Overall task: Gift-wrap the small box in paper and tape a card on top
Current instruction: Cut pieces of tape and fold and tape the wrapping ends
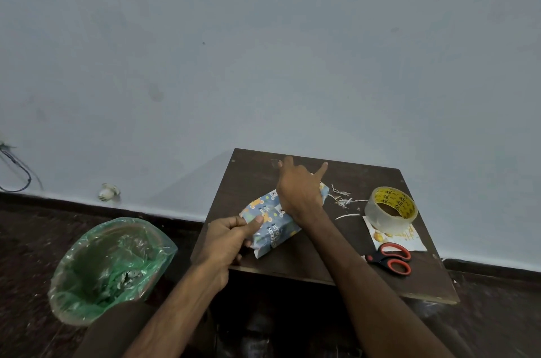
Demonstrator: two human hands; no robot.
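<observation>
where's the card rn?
Head view, right side of the table: the card lies flat under the tape roll, scissors at its near edge.

A table [292, 258] stands against the wall [263, 50], with a bin [111, 267] on the floor to its left. The wrapped box [273, 230] lies slantwise near the table's middle, the left hand [225, 243] gripping its near left end and the right hand [298, 193] lying over its far right end; paper scraps [342, 199] lie just right of the box. Further right, the tape roll [390, 211] stands on the far part of the card [414, 240], and the scissors [390, 260] overlap the card's near edge, in front of the roll.
</observation>
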